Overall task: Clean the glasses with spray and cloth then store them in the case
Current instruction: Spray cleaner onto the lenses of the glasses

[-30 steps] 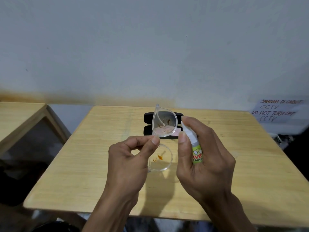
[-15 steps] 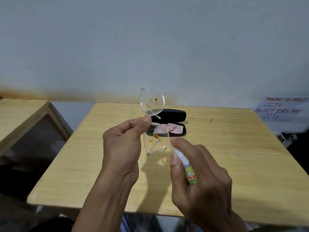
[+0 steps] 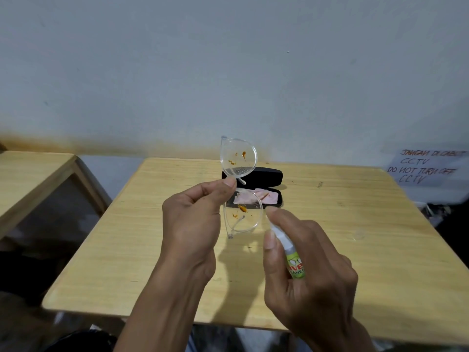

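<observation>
My left hand [image 3: 193,219] pinches clear-framed glasses [image 3: 238,158] at the bridge and holds them upright, one lens above the other. Both lenses carry orange smears. My right hand [image 3: 304,275] grips a small white spray bottle [image 3: 294,262] with a green label, its nozzle pointing at the lower lens from the right, index finger on top. Behind the glasses a black case [image 3: 269,174] lies open on the wooden table [image 3: 355,237], with a pink cloth [image 3: 256,195] inside it.
A second wooden table [image 3: 33,174] stands to the left across a gap. A white wall rises right behind the table. A paper sign with handwritten CCTV text [image 3: 426,168] sits at the far right.
The left hand turned the glasses and lifted them slightly. My right hand dropped with the spray bottle from beside the upper lens to beside the lower lens.
</observation>
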Demonstrator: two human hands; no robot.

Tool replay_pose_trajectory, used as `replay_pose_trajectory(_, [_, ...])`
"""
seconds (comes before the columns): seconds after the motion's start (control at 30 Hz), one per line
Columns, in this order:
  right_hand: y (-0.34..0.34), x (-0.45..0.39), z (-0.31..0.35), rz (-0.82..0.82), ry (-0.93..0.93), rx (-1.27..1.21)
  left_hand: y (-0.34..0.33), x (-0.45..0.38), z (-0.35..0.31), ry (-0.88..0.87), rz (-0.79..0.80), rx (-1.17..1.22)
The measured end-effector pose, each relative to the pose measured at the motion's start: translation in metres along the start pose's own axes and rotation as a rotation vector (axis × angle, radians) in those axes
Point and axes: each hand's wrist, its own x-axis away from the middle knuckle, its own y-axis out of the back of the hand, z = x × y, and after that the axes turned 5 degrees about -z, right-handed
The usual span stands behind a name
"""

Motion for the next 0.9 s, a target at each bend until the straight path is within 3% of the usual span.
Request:
replay_pose_trajectory(0.43, [0.002, 0.01, -0.008, 0.018, -0.026, -0.028, 0.001, 0.0, -0.001, 0.003, 0.016, 0.005])
replay_pose_trajectory(0.5, [0.009, 0.008, -0.004, 0.027, -0.185, -0.086, 0.003, -0.003, -0.002, 0.013, 0.022, 0.03])
replay_pose_trajectory(0.53, [0.011, 0.007, -0.003, 0.034, -0.355, -0.186, 0.004, -0.005, -0.003, 0.019, 0.035, 0.042])
replay_pose_trajectory(0.6, [0.011, 0.001, -0.005, 0.09, -0.757, -0.553, 0.006, -0.008, -0.004, 0.022, 0.068, 0.054])
replay_pose_trajectory(0.67, [0.01, -0.008, -0.014, 0.179, -1.021, -0.857, 0.007, -0.009, -0.006, 0.012, 0.095, 0.054])
replay_pose_trajectory(0.77, [0.004, -0.021, -0.033, 0.316, -1.217, -1.114, 0.006, -0.005, -0.006, -0.012, 0.129, 0.041])
replay_pose_trajectory(0.9, [-0.007, -0.026, -0.048, 0.384, -1.276, -1.277, 0.004, -0.005, -0.002, -0.053, 0.148, 0.024])
